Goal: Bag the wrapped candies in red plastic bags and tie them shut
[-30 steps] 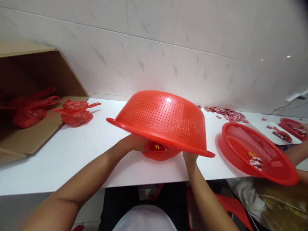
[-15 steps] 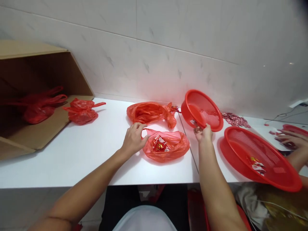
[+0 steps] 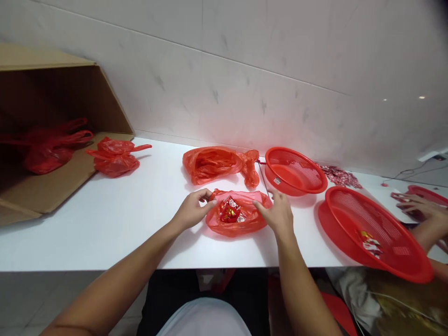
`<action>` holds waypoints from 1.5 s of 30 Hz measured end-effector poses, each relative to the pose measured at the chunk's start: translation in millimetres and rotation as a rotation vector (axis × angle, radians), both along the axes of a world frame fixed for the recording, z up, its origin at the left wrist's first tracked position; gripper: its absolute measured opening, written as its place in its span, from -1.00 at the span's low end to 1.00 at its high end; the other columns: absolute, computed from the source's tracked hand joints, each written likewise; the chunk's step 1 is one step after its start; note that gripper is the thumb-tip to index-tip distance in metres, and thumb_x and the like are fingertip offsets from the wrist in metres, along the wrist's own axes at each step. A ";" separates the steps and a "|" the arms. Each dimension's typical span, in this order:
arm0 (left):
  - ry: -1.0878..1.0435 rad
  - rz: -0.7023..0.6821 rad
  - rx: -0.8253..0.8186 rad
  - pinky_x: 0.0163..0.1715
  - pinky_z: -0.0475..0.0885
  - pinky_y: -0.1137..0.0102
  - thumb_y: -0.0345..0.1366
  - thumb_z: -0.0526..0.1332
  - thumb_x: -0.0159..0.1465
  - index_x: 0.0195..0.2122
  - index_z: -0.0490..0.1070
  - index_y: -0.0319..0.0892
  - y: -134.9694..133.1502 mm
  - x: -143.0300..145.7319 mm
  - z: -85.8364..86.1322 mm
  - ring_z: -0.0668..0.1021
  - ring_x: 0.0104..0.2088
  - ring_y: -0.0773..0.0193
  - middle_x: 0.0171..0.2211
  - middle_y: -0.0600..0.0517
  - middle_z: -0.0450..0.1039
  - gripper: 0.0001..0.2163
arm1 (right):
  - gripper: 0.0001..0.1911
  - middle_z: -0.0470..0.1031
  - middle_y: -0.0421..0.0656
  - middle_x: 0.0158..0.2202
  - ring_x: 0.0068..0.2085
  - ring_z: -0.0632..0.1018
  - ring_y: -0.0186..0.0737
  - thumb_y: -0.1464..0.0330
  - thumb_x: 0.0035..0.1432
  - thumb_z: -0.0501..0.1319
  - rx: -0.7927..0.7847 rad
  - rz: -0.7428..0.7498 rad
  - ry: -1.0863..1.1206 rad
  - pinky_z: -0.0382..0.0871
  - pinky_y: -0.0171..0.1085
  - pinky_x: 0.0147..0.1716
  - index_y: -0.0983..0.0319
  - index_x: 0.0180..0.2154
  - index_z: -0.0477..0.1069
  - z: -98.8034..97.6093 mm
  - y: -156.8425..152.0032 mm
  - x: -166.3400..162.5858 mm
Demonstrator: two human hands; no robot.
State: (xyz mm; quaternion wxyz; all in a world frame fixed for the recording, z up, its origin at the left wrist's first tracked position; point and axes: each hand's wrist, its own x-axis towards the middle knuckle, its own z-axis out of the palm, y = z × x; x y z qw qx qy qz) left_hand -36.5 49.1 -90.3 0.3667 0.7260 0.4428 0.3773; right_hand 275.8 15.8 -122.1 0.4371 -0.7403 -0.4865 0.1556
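A small red plastic bag (image 3: 245, 223) lies open on the white table (image 3: 122, 219), with red-wrapped sweets (image 3: 230, 210) inside. My left hand (image 3: 192, 209) pinches the bag's left rim. My right hand (image 3: 276, 213) rests on the bag's right rim, fingers curled at the plastic. A red perforated basket (image 3: 296, 171) stands upright on the table just beyond my right hand.
A second red bag (image 3: 213, 163) lies behind the open one. A tied red bag (image 3: 114, 156) sits by an open cardboard box (image 3: 42, 140) holding more bags. A larger red basket (image 3: 378, 228) lies at the right, near another person's hand (image 3: 420, 205). Loose sweets (image 3: 341, 176) lie by the wall.
The big upturned basket left my hands. My right hand set the smaller red basket down upright and came back to the open bag's right rim. My left hand stayed on the left rim.
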 end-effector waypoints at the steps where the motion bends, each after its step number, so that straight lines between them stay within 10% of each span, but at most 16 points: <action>1: -0.010 -0.021 0.005 -0.15 0.42 0.28 -0.18 0.27 0.30 -0.33 0.47 -0.15 -2.6 2.7 3.9 0.54 -0.29 0.23 -0.33 0.05 0.56 -0.84 | -0.49 0.55 0.04 -0.03 0.05 0.51 0.11 0.21 -0.13 0.48 -0.092 0.071 -0.044 0.37 -0.06 -0.01 0.15 -0.08 0.53 2.9 -1.8 0.2; 4: -0.090 -0.045 -0.004 -0.15 0.41 0.29 -0.15 0.30 0.31 -0.30 0.44 -0.15 -8.5 8.8 10.4 0.54 -0.26 0.22 -0.30 0.04 0.54 -0.82 | -0.71 0.61 -0.03 -0.23 -0.11 0.60 0.02 0.25 -0.01 0.39 -0.241 0.226 0.076 0.43 -0.13 -0.13 0.17 -0.20 0.54 14.8 -2.3 12.5; 12: -0.237 -0.228 -0.270 -0.08 0.45 0.24 -0.10 0.36 0.30 0.39 0.04 -0.06 -26.0 53.4 2.4 0.62 -0.21 0.19 -0.27 0.05 0.58 -0.28 | -0.42 0.64 -0.20 -0.37 -0.39 0.61 -0.25 0.21 0.08 0.46 -0.002 0.643 0.917 0.49 -0.27 -0.29 0.16 0.11 0.41 30.6 -14.3 -9.7; 17: -0.338 -0.165 -0.222 -0.19 0.48 0.30 -0.13 0.40 0.24 0.00 0.47 -0.19 -19.5 73.4 8.2 0.59 -0.31 0.23 -0.34 0.04 0.52 -0.63 | -0.42 0.64 -0.13 -0.26 -0.28 0.63 -0.17 0.15 0.14 0.40 0.013 0.600 0.733 0.54 -0.17 -0.20 0.16 0.15 0.41 38.6 -22.4 -21.8; 21: -0.356 -0.166 -0.092 -0.20 0.50 0.31 -0.18 0.43 0.23 -0.11 0.54 -0.18 -15.7 71.7 44.9 0.60 -0.26 0.22 -0.27 -0.02 0.59 -0.73 | -0.29 0.50 0.04 0.18 0.11 0.54 0.04 0.13 0.07 0.46 0.254 0.351 0.161 0.48 0.01 0.06 0.09 0.24 0.39 66.4 -39.5 -30.8; 25: -0.279 -0.263 0.054 -0.24 0.52 0.34 -0.23 0.39 0.29 -0.08 0.58 -0.16 -19.6 74.0 84.5 0.63 -0.26 0.22 -0.23 -0.03 0.64 -0.79 | -0.47 0.51 0.01 0.18 0.24 0.45 0.13 0.17 0.13 0.42 0.341 0.495 -0.150 0.33 0.09 0.24 0.11 0.13 0.51 89.5 -43.5 -57.9; 27: -0.200 -0.215 0.174 -0.21 0.53 0.33 -0.25 0.36 0.32 -0.10 0.60 -0.14 -19.8 72.0 96.9 0.65 -0.23 0.21 -0.21 -0.01 0.67 -0.84 | -0.75 0.61 -0.04 -0.02 0.04 0.57 0.04 0.21 0.30 0.24 0.294 0.507 -0.107 0.43 -0.03 0.08 0.14 -0.07 0.58 90.8 -37.6 -62.7; 32: -0.109 0.019 0.398 -0.17 0.53 0.30 -0.22 0.33 0.36 -0.23 0.61 -0.13 -13.9 53.2 106.1 0.64 -0.25 0.21 -0.27 0.02 0.66 -0.88 | -0.57 0.43 -0.21 -0.51 -0.44 0.44 -0.21 0.03 0.36 0.15 0.236 0.365 0.182 0.29 -0.28 -0.43 0.22 -0.35 0.53 76.1 -24.3 -45.7; 38: -0.019 -0.138 0.218 -0.29 0.50 0.34 -0.15 0.38 0.29 0.18 0.47 -0.08 -18.9 60.3 82.5 0.60 -0.26 0.24 0.05 -0.07 0.59 -0.56 | -0.51 0.31 -0.26 -0.57 -0.51 0.33 -0.27 0.00 0.39 0.10 0.186 0.469 0.099 0.17 -0.30 -0.48 0.18 -0.41 0.49 71.1 -25.6 -54.5; 45: -0.241 -0.294 0.136 -0.34 0.44 0.38 -0.24 0.29 0.35 -0.29 0.58 -0.20 -4.7 56.0 85.5 0.55 -0.35 0.28 -0.35 -0.03 0.57 -0.84 | -0.43 0.39 -0.20 -0.54 -0.50 0.39 -0.26 -0.12 0.38 0.09 0.150 0.620 0.353 0.30 -0.28 -0.43 0.19 -0.33 0.57 82.0 -33.5 -42.3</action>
